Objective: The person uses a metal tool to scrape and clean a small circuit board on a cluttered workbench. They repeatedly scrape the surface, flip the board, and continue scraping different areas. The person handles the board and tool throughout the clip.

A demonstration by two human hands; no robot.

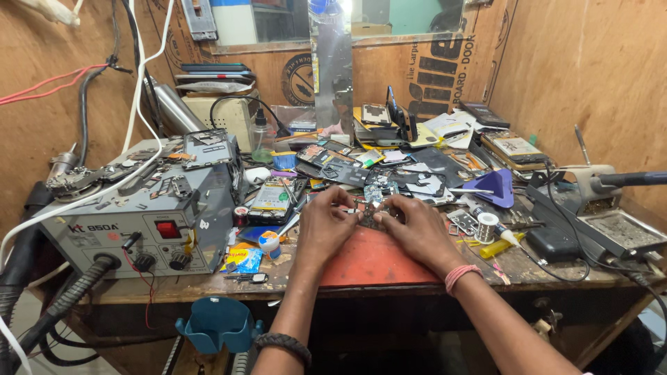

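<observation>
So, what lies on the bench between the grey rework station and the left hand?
In the head view, a phone with its back open and a small round tin lie between the rework station and the left hand.

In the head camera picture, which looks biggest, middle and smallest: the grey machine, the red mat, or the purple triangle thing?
1. grey machine
2. red mat, partly under both hands
3. purple triangle thing, though it sits farther back
</observation>
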